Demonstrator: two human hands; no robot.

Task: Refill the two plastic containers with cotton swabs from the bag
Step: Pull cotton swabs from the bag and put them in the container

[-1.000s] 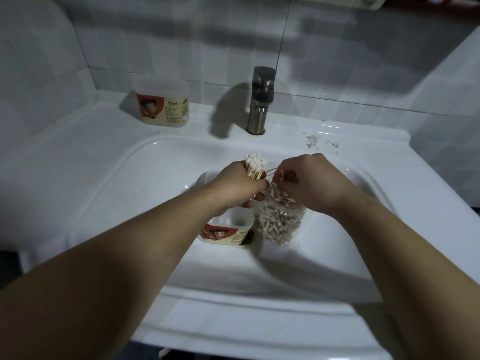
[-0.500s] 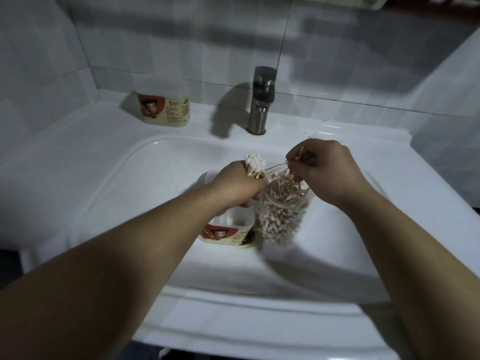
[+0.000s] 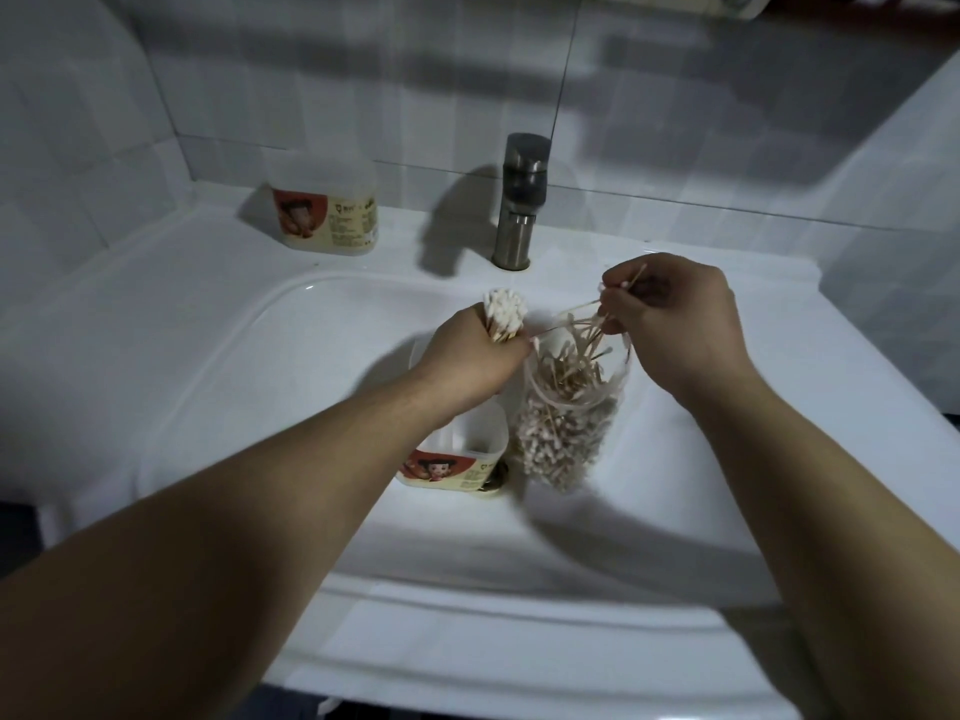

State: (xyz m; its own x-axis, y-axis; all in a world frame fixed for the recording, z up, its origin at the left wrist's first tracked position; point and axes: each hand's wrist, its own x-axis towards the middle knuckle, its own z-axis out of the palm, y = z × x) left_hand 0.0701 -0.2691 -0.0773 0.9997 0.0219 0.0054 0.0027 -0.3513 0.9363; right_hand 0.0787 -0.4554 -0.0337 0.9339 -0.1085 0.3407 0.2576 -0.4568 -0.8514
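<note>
Over the basin of the white sink (image 3: 208, 356), just in front of the faucet (image 3: 519, 200): both bare hands at work. Left hand (image 3: 472, 361) fisted around a tight bundle of cotton swabs (image 3: 505, 314), white tips pointing up and away, toward the faucet. Same hand also touching the rim of the clear plastic bag (image 3: 569, 433), apparently pinching its edge, though hard to tell for sure. Right hand (image 3: 675, 324) closed in a pinch on a few loose swabs (image 3: 618, 288), lifted just above the bag's open mouth, to the right of the faucet's base. Bag hanging upright between the two hands, mouth wide, packed with more swabs, wooden sticks jutting from the top. Directly left of the bag and touching it, down in the basin: open plastic container (image 3: 462, 454) with a red cartoon label, partly hidden under the left wrist; contents not clear. Dark drain peeking out between container and bag. Far left of the faucet, back on the sink ledge against the tiled wall (image 3: 363, 70): second plastic container (image 3: 327, 210), same label, standing upright, well apart from the hands.
</note>
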